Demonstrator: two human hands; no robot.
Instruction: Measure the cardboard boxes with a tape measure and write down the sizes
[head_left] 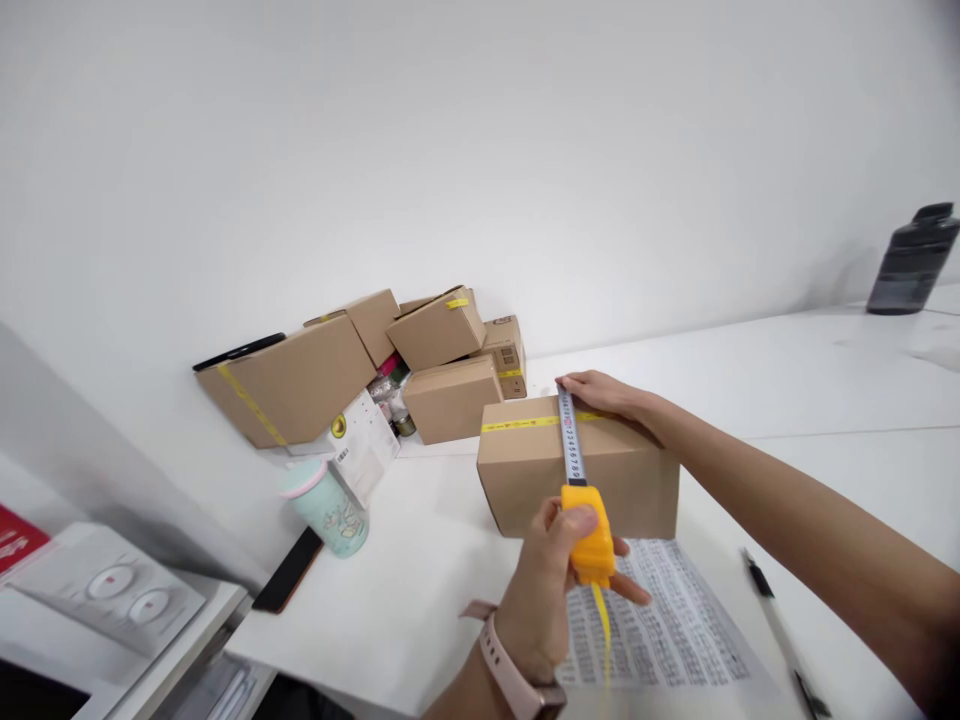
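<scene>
The left hand [536, 590], with a pink-banded watch [510, 670] at its wrist, holds a yellow tape measure [592, 545] at the near side of a closed cardboard box [525, 490]; the thumb presses on the case, and fingers show past its right side. From the case the silver blade [572, 445] runs away over the top of the box, crossing the strip of yellow tape [517, 424] stuck along it. At the far edge of the box the right hand [606, 392] pinches the end of the blade with its fingertips, its forearm reaching in from the right. A yellow strap [602, 625] hangs from the near end of the case over a printed sheet [667, 620], which lies on the white counter [427, 590] in front of the box. A pen [778, 625] lies to the right of the sheet. Farther left, more cardboard boxes [454, 400] are grouped by the wall, some stacked. A mint cup [334, 515] with a pink-rimmed lid stands on the near left part of the counter, beside a dark flat object [289, 570] that cannot be made out. A dark bottle [911, 262] stands at the far right.
</scene>
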